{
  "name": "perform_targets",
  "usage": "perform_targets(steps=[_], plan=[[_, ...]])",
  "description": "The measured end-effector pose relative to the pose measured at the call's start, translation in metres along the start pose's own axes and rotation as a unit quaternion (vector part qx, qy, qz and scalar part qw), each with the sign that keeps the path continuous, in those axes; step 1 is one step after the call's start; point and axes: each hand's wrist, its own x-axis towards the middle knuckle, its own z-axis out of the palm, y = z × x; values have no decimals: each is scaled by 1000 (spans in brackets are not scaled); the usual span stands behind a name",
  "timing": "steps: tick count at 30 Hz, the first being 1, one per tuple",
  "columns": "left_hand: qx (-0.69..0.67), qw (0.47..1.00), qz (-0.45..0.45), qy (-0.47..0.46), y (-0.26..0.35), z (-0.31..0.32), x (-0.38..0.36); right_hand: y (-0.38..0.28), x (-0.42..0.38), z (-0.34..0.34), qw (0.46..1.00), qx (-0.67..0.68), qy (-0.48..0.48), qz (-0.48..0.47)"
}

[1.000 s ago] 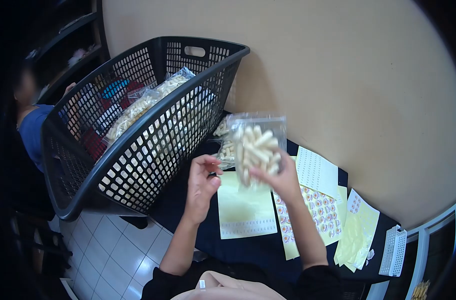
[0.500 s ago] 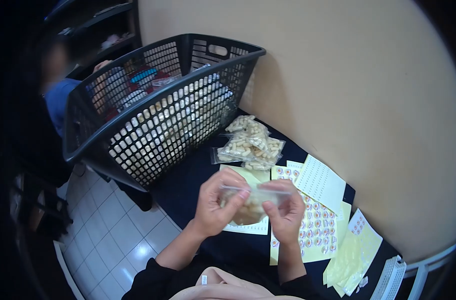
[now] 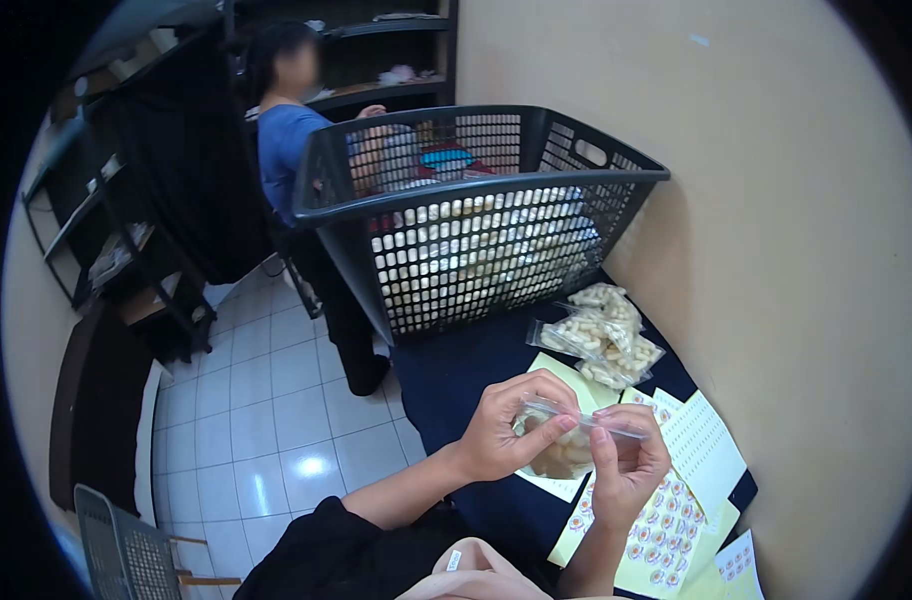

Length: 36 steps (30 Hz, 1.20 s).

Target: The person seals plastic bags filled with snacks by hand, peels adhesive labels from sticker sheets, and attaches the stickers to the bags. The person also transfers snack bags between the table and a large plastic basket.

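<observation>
A clear zip bag (image 3: 564,455) with pale capsules inside is held up between both hands. My left hand (image 3: 521,425) pinches its top edge with thumb and fingers, near the middle of the seal. On the other side, my right hand (image 3: 628,455) grips the same top strip, thumb against fingers. Under and beside the hands lie yellow-backed sticker sheets (image 3: 666,530) with rows of small round labels. Just past them is a pile of filled capsule bags (image 3: 606,335) on the dark tablecloth (image 3: 441,400).
A large dark plastic basket (image 3: 486,185), with many pale items visible through its mesh, stands at the table's far end. Behind it, a person in a blue top (image 3: 286,150) reaches into it. Dark shelves (image 3: 376,40) line the back; a grey chair (image 3: 126,550) is at lower left.
My view has swung left, so the scene sits further right and the person behind the basket shows more fully. Both hands keep the bag; their fingers have come closer together along its seal.
</observation>
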Motion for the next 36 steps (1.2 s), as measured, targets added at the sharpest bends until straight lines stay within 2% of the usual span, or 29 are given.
perform_targets(steps=[13, 36], plan=[[40, 997, 59, 40, 18, 7, -9, -13, -10, 4, 1000, 20, -2, -13], [59, 997, 29, 37, 29, 1, -13, -15, -15, 12, 1000, 15, 9, -8]])
